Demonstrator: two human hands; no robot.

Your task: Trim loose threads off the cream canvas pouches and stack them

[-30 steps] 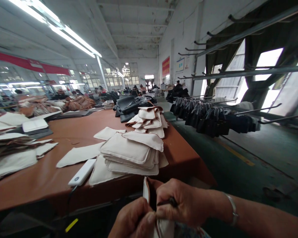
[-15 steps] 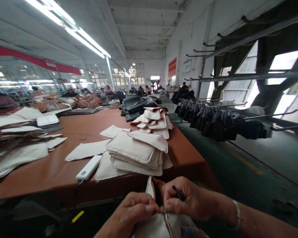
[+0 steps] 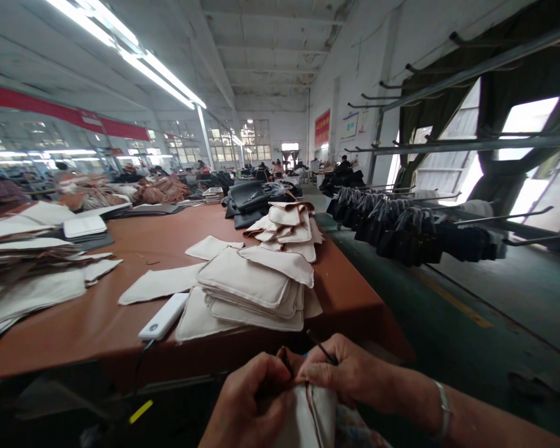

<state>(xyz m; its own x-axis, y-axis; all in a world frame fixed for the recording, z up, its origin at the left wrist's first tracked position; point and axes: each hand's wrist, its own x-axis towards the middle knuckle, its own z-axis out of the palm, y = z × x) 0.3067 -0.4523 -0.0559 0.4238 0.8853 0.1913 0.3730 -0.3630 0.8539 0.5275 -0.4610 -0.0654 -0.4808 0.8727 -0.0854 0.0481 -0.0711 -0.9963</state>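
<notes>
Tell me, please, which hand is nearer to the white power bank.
Left. The left hand is to the right of the white power bank and nearer the camera; the right hand is farther to the right.

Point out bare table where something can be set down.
Bare table shows between the left pile and white device, and right of the cream stack. Crowded: left pile, and cream stack back to black heap.
</notes>
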